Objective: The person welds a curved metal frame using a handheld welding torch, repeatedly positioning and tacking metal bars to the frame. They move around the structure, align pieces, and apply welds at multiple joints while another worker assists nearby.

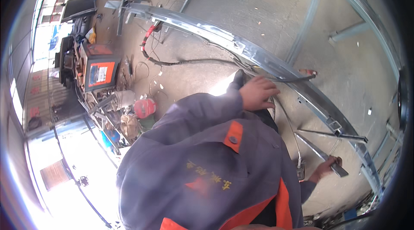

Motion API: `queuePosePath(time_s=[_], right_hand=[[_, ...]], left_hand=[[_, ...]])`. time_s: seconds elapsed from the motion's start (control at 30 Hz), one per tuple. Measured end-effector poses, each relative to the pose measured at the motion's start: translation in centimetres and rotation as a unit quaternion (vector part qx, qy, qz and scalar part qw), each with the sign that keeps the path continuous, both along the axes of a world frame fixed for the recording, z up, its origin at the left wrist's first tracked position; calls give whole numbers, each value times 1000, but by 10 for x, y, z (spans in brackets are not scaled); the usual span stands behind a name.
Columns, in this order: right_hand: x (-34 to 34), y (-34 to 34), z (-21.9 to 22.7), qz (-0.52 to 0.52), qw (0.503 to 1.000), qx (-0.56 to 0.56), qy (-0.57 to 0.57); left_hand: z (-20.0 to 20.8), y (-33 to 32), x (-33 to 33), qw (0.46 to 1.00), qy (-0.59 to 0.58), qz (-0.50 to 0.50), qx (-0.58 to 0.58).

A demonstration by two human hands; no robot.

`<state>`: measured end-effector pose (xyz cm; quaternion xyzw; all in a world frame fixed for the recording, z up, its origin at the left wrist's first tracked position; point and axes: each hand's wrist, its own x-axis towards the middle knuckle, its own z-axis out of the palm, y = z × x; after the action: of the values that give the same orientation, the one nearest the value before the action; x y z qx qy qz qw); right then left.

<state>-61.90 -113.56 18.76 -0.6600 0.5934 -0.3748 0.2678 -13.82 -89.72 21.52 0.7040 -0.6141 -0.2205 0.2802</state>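
Note:
My left hand (258, 93) is held out in front of my jacket with its fingers stretched, near a long grey steel beam (258, 59). It holds nothing that I can see. Lower right, my right hand (323, 169) is closed around one end of a grey metal bar (318, 149). The bar's other end points up and left, on the near side of the beam. Across the beam, just beyond that bar, lies a thin dark rod (349, 137). A dark cable (185, 62) runs along the floor and over the beam near my left hand.
A second steel frame (366, 1) curves along the far right. Steel stands (125, 3) sit under the beam's far left end. A box with an orange panel (101, 75), a red bucket (145, 108) and clutter fill the left. Thin cords trail across the floor.

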Motion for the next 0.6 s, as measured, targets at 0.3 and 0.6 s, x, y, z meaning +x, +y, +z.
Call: queuePosePath(time_s=[0.3,0.6], right_hand=[[169,-3,265,332,931,102,-110],[347,5,382,426,890,120,-111]], left_hand=[[16,-99,-107,946,261,-191,-11],[53,-109,-121,809,582,-5,86]])
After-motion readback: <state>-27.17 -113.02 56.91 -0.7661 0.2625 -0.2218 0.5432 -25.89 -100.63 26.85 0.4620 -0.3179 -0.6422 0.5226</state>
